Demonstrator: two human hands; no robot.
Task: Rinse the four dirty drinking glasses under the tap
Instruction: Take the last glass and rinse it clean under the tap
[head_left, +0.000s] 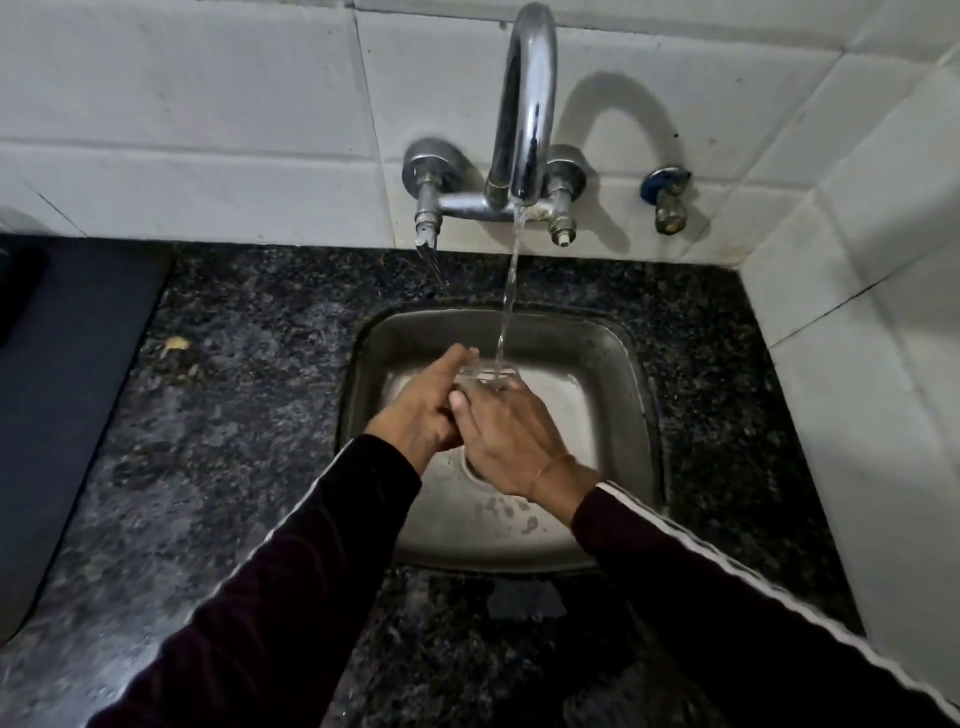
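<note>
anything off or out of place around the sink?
A yellowish scrap lies on the granite counter left of the sink. Otherwise normal: both hands hold a glass under the running tap.

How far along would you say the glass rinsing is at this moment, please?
Done: no rinsed glasses are visible. In hand: the tap runs into one clear glass held over the sink by the left hand and right hand. Left: the other glasses are out of view.
</note>
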